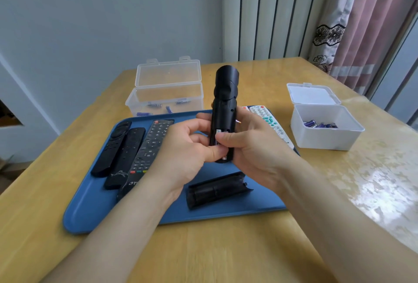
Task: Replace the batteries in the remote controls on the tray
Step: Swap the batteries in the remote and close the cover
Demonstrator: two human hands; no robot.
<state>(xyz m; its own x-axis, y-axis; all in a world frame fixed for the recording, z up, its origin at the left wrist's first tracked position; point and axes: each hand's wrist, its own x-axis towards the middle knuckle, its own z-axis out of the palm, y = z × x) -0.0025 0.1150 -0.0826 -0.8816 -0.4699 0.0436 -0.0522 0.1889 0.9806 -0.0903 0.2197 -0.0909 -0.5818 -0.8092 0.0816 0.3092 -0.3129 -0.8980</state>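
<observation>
Tall black plastic remote control (224,106) is held upright above the blue plastic tray (90,210), back toward you, its long axis rising away and its open battery bay at the near, low end. Your left hand (181,149) curls round its left edge. Your right hand (255,144) wraps the right side, thumb pressed on the cells (220,134) in the bay. Going in or coming out, cannot tell. Curved black battery cover (217,190) lies crosswise on the tray just under your wrists. White plastic box (325,138) of purple cells sits off your right, so the right hand is likely nearer.
</observation>
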